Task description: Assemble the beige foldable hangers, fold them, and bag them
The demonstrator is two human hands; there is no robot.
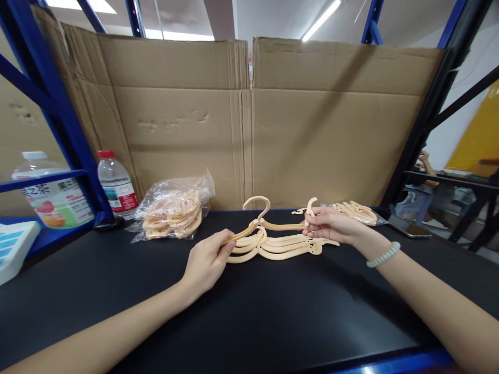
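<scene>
Flattened cardboard sheets [249, 119] stand upright across the back of the black table [249, 322], walling it off between blue rack posts [50, 98]. At far left, behind a blue shelf rail, stands a large bottle with a printed label [52, 195], and next to it, beside the post's foot, a smaller water bottle with a red cap [116, 183]. Right of that lies a clear plastic bag of cream hangers [173, 210] against the cardboard. A second, flatter pack of hangers [356, 212] lies at the back right, with a phone [409, 228] just beyond it.

In the middle of the table a small stack of cream plastic hangers [280, 248] rests flat. One hanger [265, 221] is lifted just above the stack, hook up. The left hand [206, 262] pinches its left arm tip between thumb and curled fingers. The right hand [331, 226], a beaded bracelet [384, 254] on its wrist, closes its fingers on the right end.
</scene>
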